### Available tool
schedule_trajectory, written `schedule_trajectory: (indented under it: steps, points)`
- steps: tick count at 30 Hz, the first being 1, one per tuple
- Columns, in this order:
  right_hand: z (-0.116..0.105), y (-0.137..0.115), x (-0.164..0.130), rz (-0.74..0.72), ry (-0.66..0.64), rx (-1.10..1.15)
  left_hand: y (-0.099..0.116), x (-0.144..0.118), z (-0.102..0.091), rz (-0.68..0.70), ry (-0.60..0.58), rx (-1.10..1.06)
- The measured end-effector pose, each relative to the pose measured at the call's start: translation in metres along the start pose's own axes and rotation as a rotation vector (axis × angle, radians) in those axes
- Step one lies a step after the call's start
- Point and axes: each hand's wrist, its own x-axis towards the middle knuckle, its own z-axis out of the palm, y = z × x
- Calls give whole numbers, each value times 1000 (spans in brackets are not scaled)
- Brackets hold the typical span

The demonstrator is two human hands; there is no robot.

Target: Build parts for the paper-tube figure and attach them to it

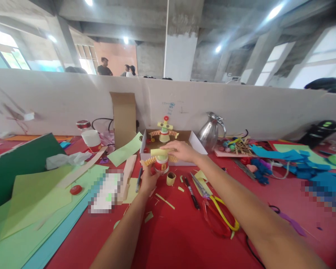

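My left hand point(149, 180) is closed around the lower side of a small handmade paper figure point(162, 165), which has a red and white cup-like body and pleated yellow arms. Across the figure's top lies a yellow paper roll point(158, 152). My right hand point(182, 150) grips the roll's right end from above, its fingertips partly hidden. Just right of the figure stands a short yellow paper tube point(171, 178). Behind my hands, a similar finished-looking figure point(164, 130) with a red ball on its head stands in an open shallow box point(198, 144).
Scissors point(217, 209) with yellow and red handles lie by a black pen point(192, 193). Green paper sheets point(42, 190) spread across the left. A steel jug point(211, 130) stands behind; blue crepe paper point(288, 157) lies right. A white partition point(240, 104) closes the table's back.
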Motion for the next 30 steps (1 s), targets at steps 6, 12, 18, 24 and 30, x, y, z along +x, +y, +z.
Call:
schedule_trajectory:
  steps: [6,12,18,24,30]
  points:
    - [16,7,-4,20,-2,-31,-5,7,-7,7,-94,14]
    - [-9,0,0,-29,24,-95,-4,5,-5,-22,-81,39]
    - [8,2,-3,-23,-76,-95,-4,6,-7,-11,-102,33]
    - [-2,-7,0,-9,-26,-107,-9,7,-7,-18,-93,54]
    - [-17,-19,-4,-2,-41,-121,-13,6,-8,-13,-55,64]
